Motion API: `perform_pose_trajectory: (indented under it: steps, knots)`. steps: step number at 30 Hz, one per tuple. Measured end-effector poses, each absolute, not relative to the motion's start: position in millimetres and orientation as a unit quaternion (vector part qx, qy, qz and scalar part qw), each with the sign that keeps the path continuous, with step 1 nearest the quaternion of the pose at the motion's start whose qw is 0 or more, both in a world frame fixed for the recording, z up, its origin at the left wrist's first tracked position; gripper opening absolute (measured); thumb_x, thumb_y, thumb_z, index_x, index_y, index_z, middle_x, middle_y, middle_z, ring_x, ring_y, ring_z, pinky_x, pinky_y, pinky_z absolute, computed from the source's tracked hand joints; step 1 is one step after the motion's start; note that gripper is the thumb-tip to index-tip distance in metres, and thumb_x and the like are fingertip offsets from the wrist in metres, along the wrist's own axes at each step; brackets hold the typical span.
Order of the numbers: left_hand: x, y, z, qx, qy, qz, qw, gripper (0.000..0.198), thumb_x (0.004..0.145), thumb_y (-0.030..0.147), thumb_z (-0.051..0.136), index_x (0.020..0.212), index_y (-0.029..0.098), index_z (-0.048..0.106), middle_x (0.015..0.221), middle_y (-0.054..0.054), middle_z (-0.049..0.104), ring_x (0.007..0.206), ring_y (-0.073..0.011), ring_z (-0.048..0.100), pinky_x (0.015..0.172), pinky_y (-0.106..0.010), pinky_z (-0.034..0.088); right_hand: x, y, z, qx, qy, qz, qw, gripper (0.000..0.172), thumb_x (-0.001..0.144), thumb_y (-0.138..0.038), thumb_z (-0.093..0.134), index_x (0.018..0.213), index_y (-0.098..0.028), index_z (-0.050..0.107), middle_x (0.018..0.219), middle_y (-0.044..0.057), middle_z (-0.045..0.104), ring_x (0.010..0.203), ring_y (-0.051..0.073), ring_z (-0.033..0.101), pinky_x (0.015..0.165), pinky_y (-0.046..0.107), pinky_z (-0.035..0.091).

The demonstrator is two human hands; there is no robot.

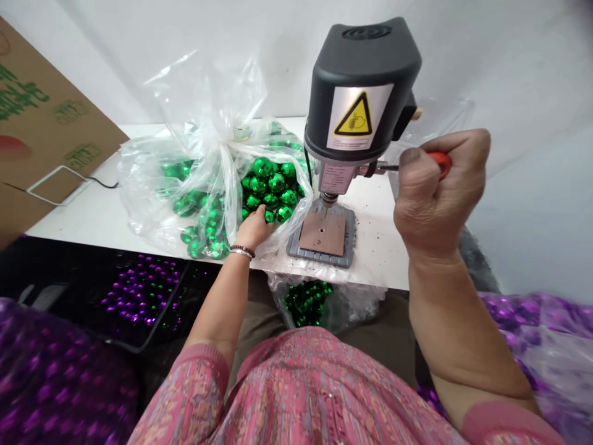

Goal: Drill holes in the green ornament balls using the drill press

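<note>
A clear plastic bag (139, 191) full of shiny, faceted green balls (263, 167) lies with its mouth towards the drill. At that mouth my left hand (254, 227) is closed with its fingertips at one green ball (269, 216); the far fingers are partly hidden. My right hand (438, 198) wraps round the red-knobbed feed lever (442, 164) of a small bench drill press (365, 80). The drill bit (327, 210) hangs over a brown board (319, 238) with a hole in it. That board lies on the grey base (343, 256), with no ball on it.
Dark shavings dot the white table (375, 247) around the base. Below its front edge, an open plastic bag (343, 303) with green balls sits at my lap. Purple balls (139, 290) lie at lower left, and more in bags (537, 321) at right. A cardboard box (50, 130) stands left.
</note>
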State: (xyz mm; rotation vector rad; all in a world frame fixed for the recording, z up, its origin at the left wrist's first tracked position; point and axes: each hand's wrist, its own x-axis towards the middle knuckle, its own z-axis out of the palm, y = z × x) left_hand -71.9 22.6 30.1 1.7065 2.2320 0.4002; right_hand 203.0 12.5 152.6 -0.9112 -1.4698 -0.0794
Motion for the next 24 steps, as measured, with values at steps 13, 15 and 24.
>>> perform_pose_trajectory:
  steps: [13, 15, 24]
  knots:
    - [-4, -38, 29, 0.383, 0.383, 0.483, 0.688, 0.065, 0.073, 0.049, 0.080, 0.124, 0.027, 0.045, 0.092, 0.001, 0.061, 0.068, -0.0104, 0.059, 0.057, -0.020, 0.043, 202, 30, 195, -0.500, -0.611, 0.077, 0.609, 0.032, 0.090, -0.019, 0.054, 0.068, -0.020, 0.031, 0.062, -0.009, 0.030, 0.060, 0.003, 0.027, 0.064, 0.020, 0.028]
    - [8, -39, 19, 0.291, 0.364, 0.493, 0.735, 0.063, 0.076, 0.060, 0.073, 0.123, 0.027, 0.047, 0.092, -0.001, 0.064, 0.067, -0.0127, 0.063, 0.052, -0.019, 0.039, 202, 42, 209, -0.545, -0.596, 0.104, 0.580, 0.040, 0.090, -0.016, 0.056, 0.063, -0.020, 0.027, 0.058, -0.009, 0.026, 0.059, 0.003, 0.022, 0.062, 0.022, 0.025]
    - [3, -14, 26, 0.346, 0.464, 0.486, 0.655, 0.061, 0.083, 0.042, 0.070, 0.138, 0.027, 0.049, 0.107, -0.008, 0.068, 0.082, -0.0181, 0.069, 0.060, -0.024, 0.050, 205, 70, 220, -0.563, -0.583, 0.150, 0.567, 0.042, 0.093, -0.023, 0.052, 0.060, -0.018, 0.026, 0.061, -0.008, 0.024, 0.062, 0.003, 0.022, 0.063, 0.022, 0.022]
